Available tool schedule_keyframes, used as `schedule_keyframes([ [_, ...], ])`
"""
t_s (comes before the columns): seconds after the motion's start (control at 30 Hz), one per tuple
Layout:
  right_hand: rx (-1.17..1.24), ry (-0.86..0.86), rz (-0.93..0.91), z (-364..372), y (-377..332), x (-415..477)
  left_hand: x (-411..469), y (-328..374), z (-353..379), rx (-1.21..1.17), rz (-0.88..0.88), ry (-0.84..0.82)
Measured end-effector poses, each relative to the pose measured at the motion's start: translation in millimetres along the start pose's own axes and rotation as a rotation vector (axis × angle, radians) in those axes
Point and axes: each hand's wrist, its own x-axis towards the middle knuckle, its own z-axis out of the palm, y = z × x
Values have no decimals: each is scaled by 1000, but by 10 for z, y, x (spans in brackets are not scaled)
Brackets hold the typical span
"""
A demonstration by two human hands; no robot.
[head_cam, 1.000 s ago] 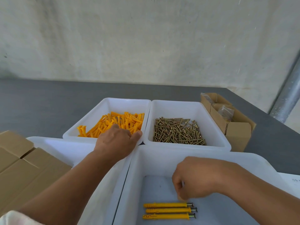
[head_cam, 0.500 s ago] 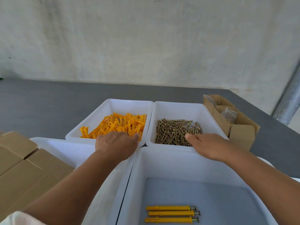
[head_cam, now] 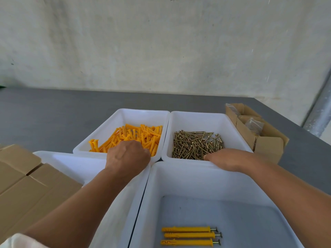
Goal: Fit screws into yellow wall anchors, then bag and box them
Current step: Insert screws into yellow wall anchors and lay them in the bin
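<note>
Cardboard boxes (head_cam: 26, 185) sitting on surface at left.
Left hand (head_cam: 127, 158) reaching into yellow anchors (head_cam: 139, 135), fingers curling down into pile. Grip hidden, cannot tell.
Three fitted anchors (head_cam: 189, 236) lying in near bin (head_cam: 179, 178): fitting looking barely begun.
Right hand (head_cam: 227, 159) reaching into screws (head_cam: 195, 144), fingertip touching heap. Pinch unclear.
Bagging and boxing seemingly not yet started.

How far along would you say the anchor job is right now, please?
Done: three screw-fitted anchors lie in the near tray. In hand: the left hand is down in the loose anchors, the right hand at the screws. Left: both piles are large, and those three are neither bagged nor boxed.
</note>
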Motion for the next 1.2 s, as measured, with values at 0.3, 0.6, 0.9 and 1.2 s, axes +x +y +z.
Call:
schedule_keyframes([
  [0.3,136,290,138,100,140,157,-71,62,-95,-210,-22,81],
  [0.6,282,559,69,104,154,-35,-158,165,-199,-363,137,340],
  [0.9,1078,497,-222,-38,-65,-385,-272,369,-361,-1082,57,-22],
  [1.2,888,301,-478,50,-372,-630,-394,476,-395,-1410,-46,-432],
])
